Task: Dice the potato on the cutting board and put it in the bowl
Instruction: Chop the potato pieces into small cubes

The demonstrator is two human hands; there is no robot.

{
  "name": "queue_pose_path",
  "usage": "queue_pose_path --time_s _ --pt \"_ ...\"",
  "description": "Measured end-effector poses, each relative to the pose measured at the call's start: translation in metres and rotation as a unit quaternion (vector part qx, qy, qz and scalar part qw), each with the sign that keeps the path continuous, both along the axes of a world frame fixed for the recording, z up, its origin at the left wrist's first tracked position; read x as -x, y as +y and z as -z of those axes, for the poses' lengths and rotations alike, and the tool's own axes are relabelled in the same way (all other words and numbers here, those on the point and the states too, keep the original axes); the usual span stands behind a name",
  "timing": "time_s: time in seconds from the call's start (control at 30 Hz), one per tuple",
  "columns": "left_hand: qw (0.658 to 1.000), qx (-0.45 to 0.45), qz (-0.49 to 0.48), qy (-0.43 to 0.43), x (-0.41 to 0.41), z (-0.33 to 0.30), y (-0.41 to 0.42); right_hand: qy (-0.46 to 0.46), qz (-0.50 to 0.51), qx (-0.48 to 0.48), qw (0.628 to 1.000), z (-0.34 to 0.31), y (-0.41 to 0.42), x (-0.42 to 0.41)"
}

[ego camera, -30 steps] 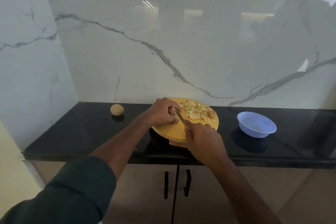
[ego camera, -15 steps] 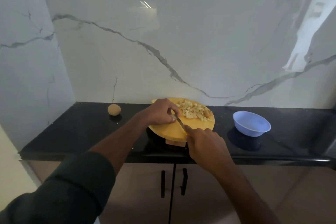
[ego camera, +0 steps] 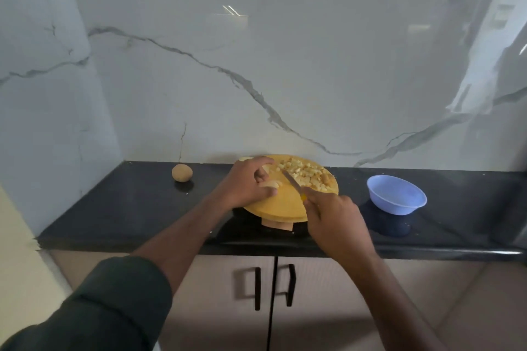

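A round wooden cutting board (ego camera: 281,205) sits on the black counter. A pile of diced potato (ego camera: 306,175) lies on its far right part. My left hand (ego camera: 246,182) holds a pale uncut potato piece (ego camera: 271,184) down on the board's left side, fingers curled over it. My right hand (ego camera: 332,215) grips a yellow-handled knife (ego camera: 292,184), its blade slanting across the board between the piece and the dice. A light blue bowl (ego camera: 396,194) stands to the right of the board, with nothing visible inside.
A whole unpeeled potato (ego camera: 182,172) rests on the counter (ego camera: 128,208) left of the board. Marble walls close the back and left. Cabinet doors with black handles (ego camera: 273,288) are below the counter edge.
My left hand's fingers have shifted and now show the pale potato piece under them. The knife blade stays beside that piece. The view has drifted slightly.
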State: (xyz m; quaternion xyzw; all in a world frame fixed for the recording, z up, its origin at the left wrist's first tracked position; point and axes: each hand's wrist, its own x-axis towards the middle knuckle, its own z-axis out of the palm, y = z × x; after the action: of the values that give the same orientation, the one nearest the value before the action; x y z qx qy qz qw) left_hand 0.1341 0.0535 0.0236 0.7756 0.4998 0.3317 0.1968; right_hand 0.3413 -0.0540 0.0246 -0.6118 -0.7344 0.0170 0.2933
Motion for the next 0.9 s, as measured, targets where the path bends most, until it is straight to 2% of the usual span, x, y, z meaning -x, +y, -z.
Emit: queue_pose_path --time_s 0.17,0.9 --pt "0.998 -0.005 -0.015 -0.056 0.001 0.011 -0.001 -0.003 -0.01 0.014 1.0 0.001 0.007 0.022" --pt "0.999 0.004 -0.009 -0.053 0.001 0.008 0.003 -0.035 0.002 0.036 0.999 0.007 0.008 0.028"
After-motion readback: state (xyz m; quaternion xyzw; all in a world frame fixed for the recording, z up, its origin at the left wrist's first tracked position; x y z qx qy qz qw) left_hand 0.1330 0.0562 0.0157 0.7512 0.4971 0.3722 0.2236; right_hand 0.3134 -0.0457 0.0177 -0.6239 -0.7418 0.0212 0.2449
